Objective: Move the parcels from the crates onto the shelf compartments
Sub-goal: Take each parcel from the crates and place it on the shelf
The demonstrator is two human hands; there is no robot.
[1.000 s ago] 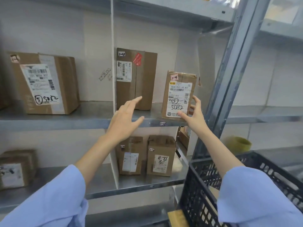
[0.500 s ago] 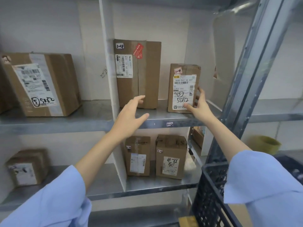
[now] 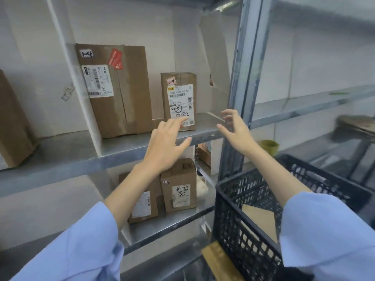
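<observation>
Standing upright near the front edge of the upper shelf board (image 3: 125, 145), the small parcel (image 3: 179, 102) with the hand-written label is in its compartment. It is just to the right of the large parcel (image 3: 115, 90), with a narrow gap between them. Neither hand holds it. The left hand (image 3: 164, 145) has its fingers straight and spread, with the fingertips in front of the lower part of the label. Whether they touch the cardboard or only hover, I cannot tell. The right hand (image 3: 235, 130) is to the right of the parcel and clearly apart from it. Its fingers are loosely spread, a little blurred, gripping nothing, close to the metal upright (image 3: 241, 78).

As I judge it, this parcel is placed, so this step is about finished. On the lower shelf board (image 3: 178, 224) two more parcels (image 3: 179, 185) stand side by side. Another box (image 3: 12, 122) is at the left edge of the upper board, beyond the white divider (image 3: 81, 88). The work is not complete: in the black crate (image 3: 233, 220) at the lower right, at least one brown parcel (image 3: 259, 220) lies inside. How many more are there, I cannot see.
</observation>
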